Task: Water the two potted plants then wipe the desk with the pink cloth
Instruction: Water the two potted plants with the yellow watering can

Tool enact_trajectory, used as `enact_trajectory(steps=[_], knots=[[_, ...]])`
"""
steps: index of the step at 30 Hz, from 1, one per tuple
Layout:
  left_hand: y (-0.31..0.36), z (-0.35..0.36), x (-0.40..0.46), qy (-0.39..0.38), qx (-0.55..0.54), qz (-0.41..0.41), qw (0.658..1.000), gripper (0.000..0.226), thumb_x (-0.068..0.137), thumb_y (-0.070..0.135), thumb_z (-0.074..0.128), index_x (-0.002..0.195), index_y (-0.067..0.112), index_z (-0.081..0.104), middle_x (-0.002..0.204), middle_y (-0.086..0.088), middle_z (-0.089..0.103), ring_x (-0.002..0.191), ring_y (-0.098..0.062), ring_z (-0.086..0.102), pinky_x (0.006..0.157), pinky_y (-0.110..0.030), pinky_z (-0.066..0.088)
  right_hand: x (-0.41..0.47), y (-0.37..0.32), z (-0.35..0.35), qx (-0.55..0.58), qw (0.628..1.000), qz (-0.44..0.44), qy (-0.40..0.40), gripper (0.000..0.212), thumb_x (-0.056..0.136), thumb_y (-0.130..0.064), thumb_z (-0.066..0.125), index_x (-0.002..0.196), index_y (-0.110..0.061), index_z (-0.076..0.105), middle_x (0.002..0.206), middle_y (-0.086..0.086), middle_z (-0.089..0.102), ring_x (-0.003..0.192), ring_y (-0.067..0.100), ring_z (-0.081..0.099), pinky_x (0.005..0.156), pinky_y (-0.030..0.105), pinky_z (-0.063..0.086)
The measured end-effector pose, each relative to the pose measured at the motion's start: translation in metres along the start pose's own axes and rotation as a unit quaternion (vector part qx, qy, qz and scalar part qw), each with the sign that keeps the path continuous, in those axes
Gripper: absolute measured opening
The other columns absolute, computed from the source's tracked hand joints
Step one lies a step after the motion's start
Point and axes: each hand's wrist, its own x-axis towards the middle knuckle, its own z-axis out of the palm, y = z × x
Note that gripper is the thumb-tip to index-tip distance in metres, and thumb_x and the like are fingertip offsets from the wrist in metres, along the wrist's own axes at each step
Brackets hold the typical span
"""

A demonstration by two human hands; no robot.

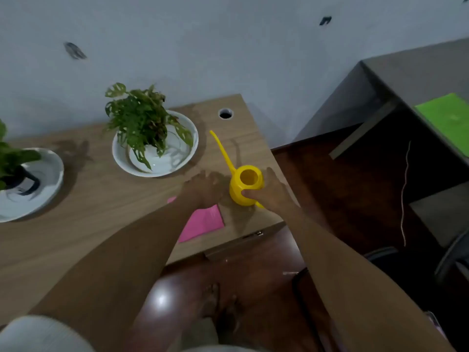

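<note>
- The right hand (270,193) wraps the rear of the yellow watering can (245,185), thumb pressed on its near side and fingers curled round the back, where the handle seems to be; the can sits near the desk's right edge, and whether it rests on the wood or is just lifted cannot be told.
- The can's long thin spout (223,152) points away toward the far edge of the desk (101,199), ending just right of the nearer plant's dish.
- The left hand (203,190) hovers just left of the can with fingers loosely spread, holding nothing; it is blurred, so contact with the can cannot be told.
- The pink cloth (203,223) lies flat near the front right corner of the desk, partly under the left forearm, and no hand grips it.
- One potted plant (143,125) stands in a white dish (187,158) toward the far edge, right of the middle; the second potted plant (10,158) sits in its own dish (48,184) at the left edge of the view.
- No water shows in either dish or on the wood, though the frame is too soft to be sure.
- Judging by this, the task looks to be at its start: the can is being taken up, both plants likely remain to be watered, and the wiping is not yet begun.
</note>
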Motion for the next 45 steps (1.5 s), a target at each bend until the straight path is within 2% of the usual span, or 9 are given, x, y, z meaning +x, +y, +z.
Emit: enact_trajectory(steps=[4, 8, 11, 13, 19, 25, 33, 42, 45], knots=[[0.000, 0.013, 0.013, -0.029, -0.001, 0.010, 1.000, 0.088, 0.084, 0.053, 0.058, 0.160, 0.021, 0.029, 0.163, -0.013, 0.036, 0.152, -0.038, 0.033, 0.119, -0.051, 0.037, 0.004, 0.010, 0.014, 0.134, 0.990, -0.049, 0.019, 0.070, 0.071, -0.017, 0.096, 0.128, -0.013, 0.056, 0.120, 0.006, 0.068, 0.114, 0.032, 0.067, 0.082, 0.045, 0.059], [-0.006, 0.034, 0.027, -0.022, 0.015, 0.012, 1.000, 0.088, 0.087, 0.048, 0.060, 0.163, 0.019, 0.024, 0.171, -0.012, 0.019, 0.159, -0.033, 0.017, 0.127, -0.050, 0.023, 0.007, 0.015, 0.027, 0.178, 0.981, -0.067, 0.046, 0.079, 0.069, -0.011, 0.097, 0.138, -0.013, 0.058, 0.126, 0.009, 0.070, 0.106, 0.017, 0.067, 0.079, 0.028, 0.058], [-0.011, 0.046, 0.034, -0.020, 0.005, 0.000, 1.000, 0.089, 0.089, 0.045, 0.062, 0.164, 0.025, 0.020, 0.173, -0.013, 0.012, 0.161, -0.034, 0.010, 0.127, -0.051, 0.021, 0.008, 0.016, 0.036, 0.172, 0.980, -0.062, 0.075, 0.089, 0.065, -0.018, 0.100, 0.142, -0.018, 0.057, 0.126, 0.003, 0.071, 0.116, 0.022, 0.066, 0.097, 0.038, 0.057], [-0.014, 0.051, 0.036, -0.025, 0.000, -0.001, 1.000, 0.090, 0.088, 0.046, 0.063, 0.164, 0.026, 0.018, 0.173, -0.015, 0.009, 0.161, -0.035, 0.009, 0.127, -0.051, 0.022, 0.008, 0.018, 0.040, 0.177, 0.977, -0.073, 0.091, 0.082, 0.063, -0.020, 0.101, 0.135, -0.021, 0.061, 0.118, 0.000, 0.073, 0.110, 0.021, 0.068, 0.094, 0.040, 0.057], [-0.016, 0.057, 0.038, -0.016, -0.002, -0.005, 1.000, 0.089, 0.090, 0.047, 0.061, 0.164, 0.026, 0.017, 0.174, -0.012, 0.003, 0.161, -0.033, 0.006, 0.128, -0.050, 0.020, 0.008, 0.022, 0.042, 0.186, 0.974, -0.093, 0.091, 0.076, 0.065, -0.020, 0.100, 0.131, -0.025, 0.062, 0.111, -0.006, 0.074, 0.092, -0.012, 0.064, 0.079, 0.009, 0.051], [-0.017, 0.057, 0.039, -0.023, -0.005, -0.002, 1.000, 0.090, 0.091, 0.047, 0.062, 0.164, 0.024, 0.017, 0.174, -0.013, 0.002, 0.161, -0.034, 0.005, 0.128, -0.050, 0.019, 0.007, 0.021, 0.054, 0.205, 0.968, -0.093, 0.114, 0.077, 0.065, -0.023, 0.099, 0.132, -0.028, 0.062, 0.107, -0.011, 0.075, 0.091, -0.011, 0.065, 0.078, 0.007, 0.050], [-0.034, 0.049, 0.028, 0.001, 0.000, 0.000, 1.000, 0.087, 0.096, 0.047, 0.058, 0.165, 0.015, 0.016, 0.174, -0.011, 0.009, 0.161, -0.031, 0.009, 0.130, -0.045, 0.014, -0.003, 0.001, 0.051, 0.231, 0.958, -0.117, 0.126, 0.073, 0.067, -0.019, 0.099, 0.130, -0.021, 0.062, 0.108, -0.004, 0.076, 0.099, 0.013, 0.071, 0.087, 0.029, 0.059], [-0.101, 0.035, -0.014, 0.018, -0.011, -0.030, 0.999, 0.087, 0.097, 0.050, 0.057, 0.165, 0.020, 0.012, 0.173, -0.014, 0.011, 0.161, -0.031, 0.009, 0.128, -0.045, 0.012, -0.050, -0.070, 0.064, 0.221, 0.953, -0.143, 0.149, 0.073, 0.070, -0.037, 0.097, 0.132, -0.025, 0.061, 0.110, -0.011, 0.073, 0.099, 0.007, 0.067, 0.086, 0.019, 0.054], [-0.128, 0.028, -0.025, 0.022, -0.007, -0.018, 1.000, 0.086, 0.097, 0.049, 0.057, 0.165, 0.019, 0.012, 0.172, -0.016, 0.012, 0.161, -0.032, 0.009, 0.127, -0.045, 0.014, -0.067, -0.096, 0.081, 0.226, 0.950, -0.139, 0.166, 0.066, 0.070, -0.037, 0.097, 0.125, -0.025, 0.063, 0.105, -0.010, 0.074, 0.097, 0.009, 0.068, 0.087, 0.026, 0.056]])
